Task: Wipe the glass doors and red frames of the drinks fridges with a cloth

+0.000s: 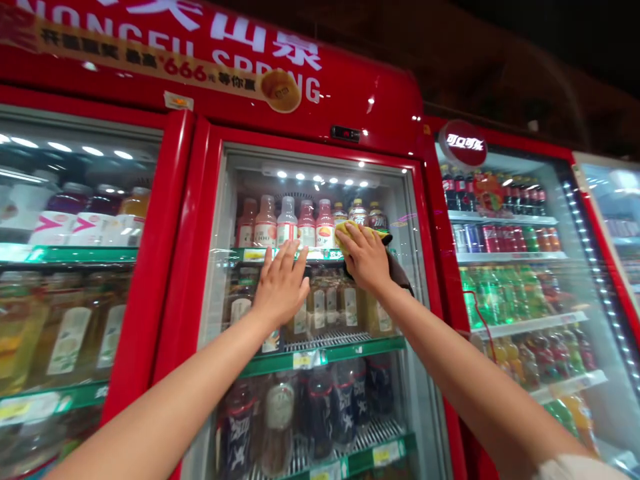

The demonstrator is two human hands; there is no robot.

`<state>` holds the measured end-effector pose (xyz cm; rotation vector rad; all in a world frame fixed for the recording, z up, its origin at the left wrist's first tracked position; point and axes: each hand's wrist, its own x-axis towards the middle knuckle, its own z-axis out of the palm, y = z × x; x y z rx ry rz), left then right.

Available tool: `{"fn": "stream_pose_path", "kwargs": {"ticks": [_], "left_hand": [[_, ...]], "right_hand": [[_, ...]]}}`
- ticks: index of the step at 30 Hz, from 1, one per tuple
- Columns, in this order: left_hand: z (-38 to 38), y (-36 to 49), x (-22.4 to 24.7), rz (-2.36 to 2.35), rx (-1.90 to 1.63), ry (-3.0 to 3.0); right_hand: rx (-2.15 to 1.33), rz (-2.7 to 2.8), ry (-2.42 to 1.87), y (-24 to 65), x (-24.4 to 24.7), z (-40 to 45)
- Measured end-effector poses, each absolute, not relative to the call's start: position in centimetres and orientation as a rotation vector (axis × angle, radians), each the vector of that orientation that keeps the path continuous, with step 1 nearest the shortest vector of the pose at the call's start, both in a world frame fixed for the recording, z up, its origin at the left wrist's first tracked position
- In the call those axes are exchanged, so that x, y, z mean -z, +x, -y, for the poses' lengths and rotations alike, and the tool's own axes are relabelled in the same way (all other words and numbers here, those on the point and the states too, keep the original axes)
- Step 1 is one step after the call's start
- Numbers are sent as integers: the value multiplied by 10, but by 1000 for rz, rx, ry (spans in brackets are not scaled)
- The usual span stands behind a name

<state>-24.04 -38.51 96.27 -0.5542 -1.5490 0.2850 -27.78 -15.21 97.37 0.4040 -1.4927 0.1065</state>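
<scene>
My right hand (369,259) presses a yellow cloth (343,235) with a dark underside or edge against the glass door (419,280) of a red drinks fridge. Part of the cloth lies hidden beneath the fingers and palm. To its left, my left hand (283,285) rests open at the same glass, fingers spread and pointing up, with nothing held. Behind the pane, a row of pink and pale bottles (267,220) stands on the upper shelf. Dark-labelled bottles (320,403) fill a lower shelf.
A red door frame (175,267) divides this door from another fridge section at left, stocked with bottles (70,333). On the right stands a second red fridge with a round sign (463,143) and a thin red cord (483,320). A small display (345,134) sits above the door.
</scene>
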Motion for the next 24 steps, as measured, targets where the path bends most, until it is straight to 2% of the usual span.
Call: {"fn": "stream_pose_path", "kwargs": {"ticks": [3,7,11,15,19,24], "left_hand": [[363,-246,-962,1532,-291,-566],[353,-249,-951,1533,-305,-574],[344,-252,-946,1549,-338,-597],[320,-260,-950,1541,-364,-600],[304,-264,-949,1529,-409,-620],[304,-265,-943,1508,-417,-627]], "right_hand": [[-145,1493,294,-284,-987,120],[-282,1422,93,-296,-958,99],[-167,1477,276,-292,-936,115],[-129,1542,387,-286,-970,112],[-286,1491,244,-297,-990,75],[-288,1473,207,-305,-947,63]]}}
